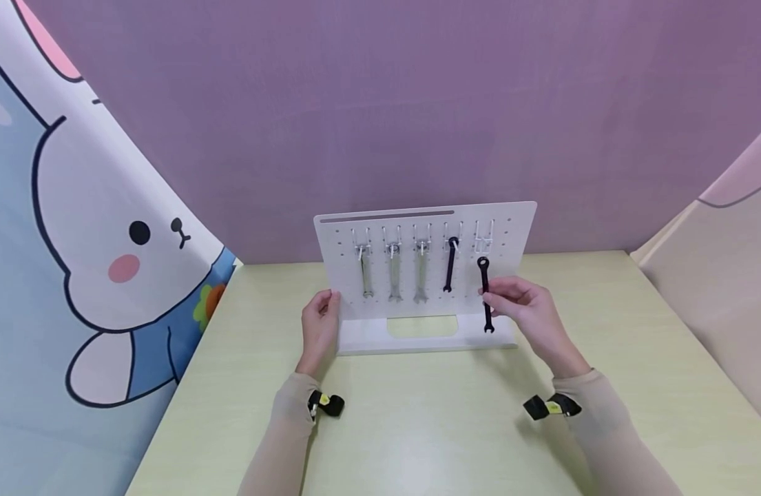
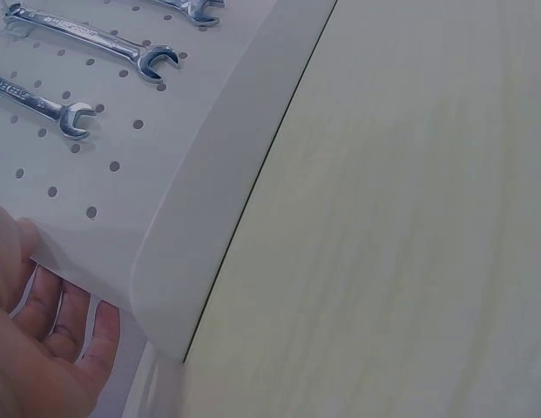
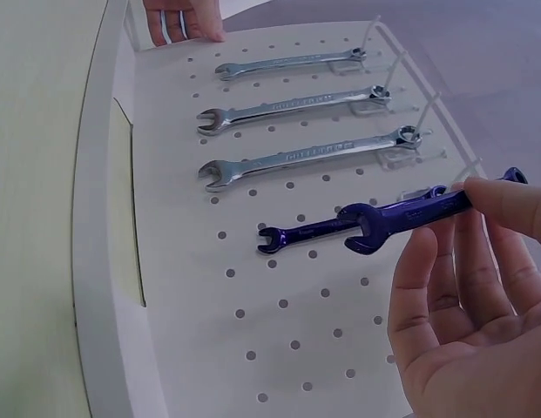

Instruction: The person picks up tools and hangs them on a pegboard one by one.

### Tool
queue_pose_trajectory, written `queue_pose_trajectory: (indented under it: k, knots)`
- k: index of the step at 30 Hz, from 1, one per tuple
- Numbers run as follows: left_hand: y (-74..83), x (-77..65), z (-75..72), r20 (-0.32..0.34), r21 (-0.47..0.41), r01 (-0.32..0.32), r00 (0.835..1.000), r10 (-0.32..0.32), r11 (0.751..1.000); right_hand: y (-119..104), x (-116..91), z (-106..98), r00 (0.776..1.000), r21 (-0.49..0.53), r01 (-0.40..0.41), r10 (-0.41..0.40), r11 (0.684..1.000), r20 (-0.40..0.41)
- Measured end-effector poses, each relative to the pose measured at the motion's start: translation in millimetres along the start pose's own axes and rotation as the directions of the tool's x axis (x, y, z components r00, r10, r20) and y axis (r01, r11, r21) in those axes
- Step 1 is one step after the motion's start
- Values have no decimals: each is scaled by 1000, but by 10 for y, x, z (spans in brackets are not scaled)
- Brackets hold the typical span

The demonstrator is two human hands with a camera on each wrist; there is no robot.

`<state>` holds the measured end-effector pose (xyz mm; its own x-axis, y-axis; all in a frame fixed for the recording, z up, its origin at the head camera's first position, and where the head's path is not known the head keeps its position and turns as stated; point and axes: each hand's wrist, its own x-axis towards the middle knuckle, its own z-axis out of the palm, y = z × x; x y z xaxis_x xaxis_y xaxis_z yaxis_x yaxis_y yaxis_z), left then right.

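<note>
A white pegboard stand (image 1: 380, 313) stands upright on the table. At its left edge is my left hand (image 1: 321, 324), gripping it with the thumb in front and the fingers behind. My right hand (image 1: 525, 306) pinches a dark combination wrench (image 1: 486, 303) between thumb and fingers, in front of the board's right side. Its ring end points up, just below a bare clear hook (image 1: 483, 241); the open end hangs down. In the right wrist view this wrench (image 3: 409, 218) looks purplish and overlaps a smaller dark wrench (image 3: 309, 233) hanging on the board.
Three silver wrenches (image 1: 395, 275) hang from hooks left of the hung dark wrench (image 1: 450, 269). The board's base has a cut-out (image 1: 422, 326). Behind the pale table (image 1: 405, 420) is a purple cloth (image 1: 417, 103); a rabbit-print cloth (image 1: 132, 296) hangs at the left.
</note>
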<state>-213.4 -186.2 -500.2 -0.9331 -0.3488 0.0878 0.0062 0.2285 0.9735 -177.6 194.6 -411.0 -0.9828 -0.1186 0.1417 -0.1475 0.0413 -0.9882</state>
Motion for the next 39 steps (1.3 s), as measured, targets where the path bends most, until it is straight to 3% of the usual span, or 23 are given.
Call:
queue_pose_trajectory:
  k: [39]
  knots:
    - [-3,4,23,-4,-14,17,1000,-17,1000,-143,88,-118,1000,129,22,-19,991,-24]
